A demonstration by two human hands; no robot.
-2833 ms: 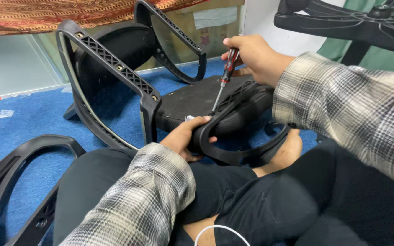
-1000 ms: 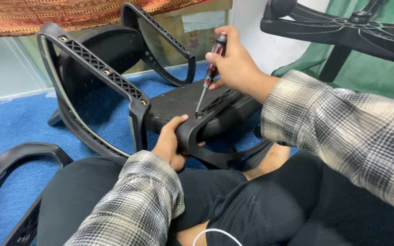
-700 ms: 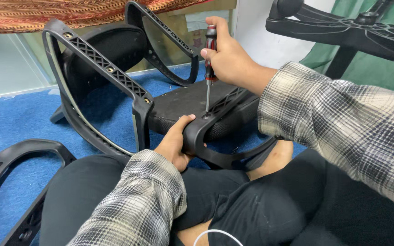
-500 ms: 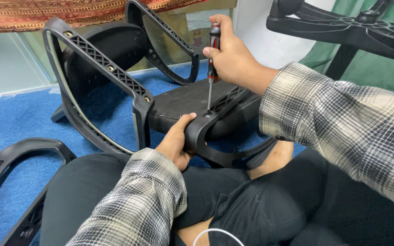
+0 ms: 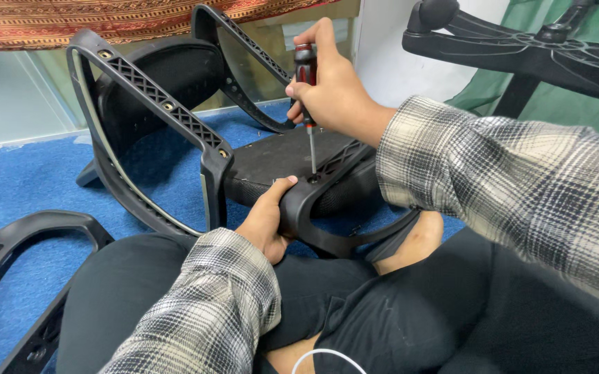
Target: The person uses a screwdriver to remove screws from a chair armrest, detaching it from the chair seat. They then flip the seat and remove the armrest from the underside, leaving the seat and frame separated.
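An upturned black office chair seat [image 5: 271,156] lies on the floor in front of my lap. My left hand [image 5: 266,220] grips the near black armrest [image 5: 327,201] at its upper end. My right hand [image 5: 330,86] is closed around a red-and-black screwdriver [image 5: 306,90] held upright. Its metal tip sits in a hole at the top of the armrest bracket, just right of my left thumb. The screw itself is too small to make out.
A second armrest [image 5: 154,97] stands up on the seat's far side, with the chair's black backrest frame [image 5: 258,62] behind it. A loose black frame part [image 5: 8,277] lies on the blue carpet [image 5: 29,187] at left. A chair's star base [image 5: 521,48] hangs at upper right.
My right hand swung the screwdriver from a slant to upright, set its tip in the armrest hole and shifted slightly left. My left hand kept its grip on the armrest.
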